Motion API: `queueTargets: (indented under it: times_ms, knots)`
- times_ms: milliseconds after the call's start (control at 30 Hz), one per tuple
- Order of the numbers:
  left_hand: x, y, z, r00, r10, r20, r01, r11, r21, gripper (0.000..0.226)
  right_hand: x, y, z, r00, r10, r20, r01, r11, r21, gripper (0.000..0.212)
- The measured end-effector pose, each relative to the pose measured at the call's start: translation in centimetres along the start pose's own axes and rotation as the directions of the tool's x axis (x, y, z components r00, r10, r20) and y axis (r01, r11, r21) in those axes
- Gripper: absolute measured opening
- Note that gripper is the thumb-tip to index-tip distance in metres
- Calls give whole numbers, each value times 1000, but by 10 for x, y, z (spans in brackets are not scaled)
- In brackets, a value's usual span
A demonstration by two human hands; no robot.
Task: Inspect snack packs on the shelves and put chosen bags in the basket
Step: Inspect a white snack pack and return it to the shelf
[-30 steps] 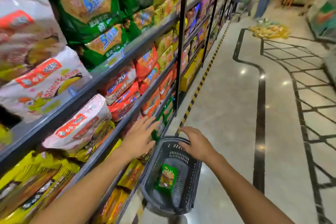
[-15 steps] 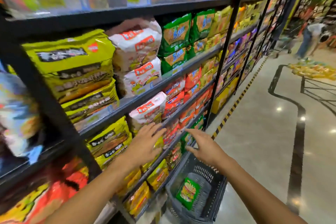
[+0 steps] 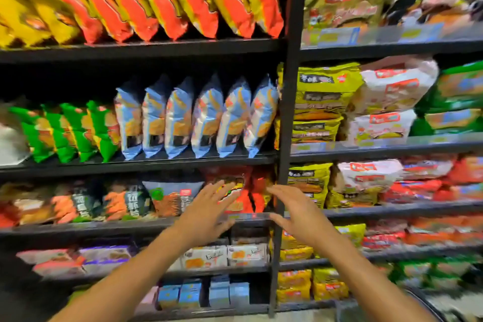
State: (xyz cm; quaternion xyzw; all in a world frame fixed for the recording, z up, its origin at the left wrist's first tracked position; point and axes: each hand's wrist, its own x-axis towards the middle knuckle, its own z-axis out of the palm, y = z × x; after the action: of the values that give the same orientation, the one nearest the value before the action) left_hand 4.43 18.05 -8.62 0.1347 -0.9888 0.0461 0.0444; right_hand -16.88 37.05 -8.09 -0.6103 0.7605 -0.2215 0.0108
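Both hands raised toward the shelving, fingers spread and relaxed, gripping nothing — left hand (image 3: 209, 213), right hand (image 3: 298, 213). Between and just beyond them: red snack bags (image 3: 251, 188) standing on the third shelf (image 3: 130, 225), close beside the black upright post (image 3: 283, 138). Left fingertips overlap the bag front in view; actual contact cannot be told, picture is motion-blurred.

Basket — not clearly in view; only a dark curved rim at the lower right corner, possibly it.

Risks, as judged:
- Red bags stand on edge, puffy and slick. A 2-handed grab at 1 bag may drag its neighbour off the shelf lip.
- Right hand sits near the post; reaching in could knock knuckles against it or catch a bag on it.
- Squeezing hard would crush contents.
- With the basket out of sight, a blind drop could miss it.

Around: dark-labelled packs (image 3: 172, 197) to the left, blue bags (image 3: 206, 117) on the shelf above, yellow packs (image 3: 308, 180) right of the post.
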Motion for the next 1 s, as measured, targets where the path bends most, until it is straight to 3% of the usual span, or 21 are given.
queueTargets:
  times_ms: [167,400,733,1000]
  knots:
    - [-123,-55,-22,954,-298,-32,296,954,-40,76,36,-101,23,979,-201,33,200,980,19,63]
    - [-264,-140,-47,878,-473,-75,477,877,60,71,87,-244,63,929,-360,84,354,932,83,66]
    - [-437,-294,-63,814,-557,-166,577,810,108,68,176,-466,159,905,-416,87,397,901,177,68]
    - [-472,-385,-57,792,-589,-158,600,800,24,80,229,-533,209,932,-352,91,331,925,186,67]
